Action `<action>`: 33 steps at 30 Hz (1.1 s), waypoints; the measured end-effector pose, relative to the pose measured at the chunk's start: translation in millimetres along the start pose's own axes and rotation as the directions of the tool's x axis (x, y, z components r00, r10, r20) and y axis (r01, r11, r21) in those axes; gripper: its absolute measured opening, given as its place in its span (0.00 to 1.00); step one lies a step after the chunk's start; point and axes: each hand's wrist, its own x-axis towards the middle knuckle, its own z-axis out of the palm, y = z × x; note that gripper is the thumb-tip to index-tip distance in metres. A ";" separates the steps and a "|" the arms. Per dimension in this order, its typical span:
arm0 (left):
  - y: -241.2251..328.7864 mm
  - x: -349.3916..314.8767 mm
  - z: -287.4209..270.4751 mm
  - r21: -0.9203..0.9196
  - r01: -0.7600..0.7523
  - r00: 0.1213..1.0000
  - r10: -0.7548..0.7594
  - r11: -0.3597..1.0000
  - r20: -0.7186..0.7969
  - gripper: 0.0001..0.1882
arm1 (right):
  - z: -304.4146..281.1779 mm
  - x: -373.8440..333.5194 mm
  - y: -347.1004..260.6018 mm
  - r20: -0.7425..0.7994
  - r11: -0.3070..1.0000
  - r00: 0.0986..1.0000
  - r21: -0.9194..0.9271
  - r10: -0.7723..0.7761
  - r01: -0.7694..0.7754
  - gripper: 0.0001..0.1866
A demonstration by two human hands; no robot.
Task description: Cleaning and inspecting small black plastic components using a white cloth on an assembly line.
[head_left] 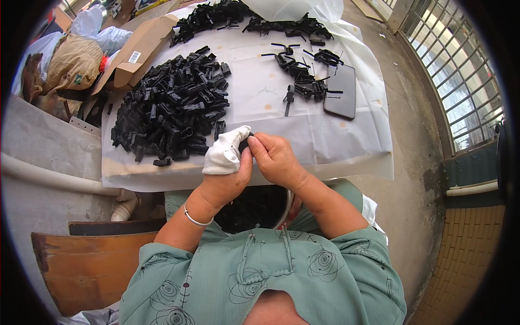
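Above the table's near edge my two hands meet, both closed on a small black plastic part (245,143), mostly hidden by the fingers. A white cloth cover wraps the fingers of my left hand (226,181); its thumb presses against the part. With bare thumb and fingers, my right hand (279,161) pinches the part's other side. Just left of the hands lies a large heap of black plastic clips (173,105). Farther right, several black parts with thin arms (303,76) lie in a loose line, some overlapping a dark phone (341,100).
White sheeting (249,70) covers the table. More black parts (211,19) are piled along its far side. A round container (285,208) with dark contents sits in my lap. Cardboard (138,49) and bags (73,59) stand left; a barred window (460,70) is right.
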 end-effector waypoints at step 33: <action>14.7 13.9 -8.6 -0.163 0.110 0.963 -0.064 0.981 0.261 0.14 | -16.0 2.7 0.6 0.200 0.997 0.978 0.047 0.050 -0.060 0.13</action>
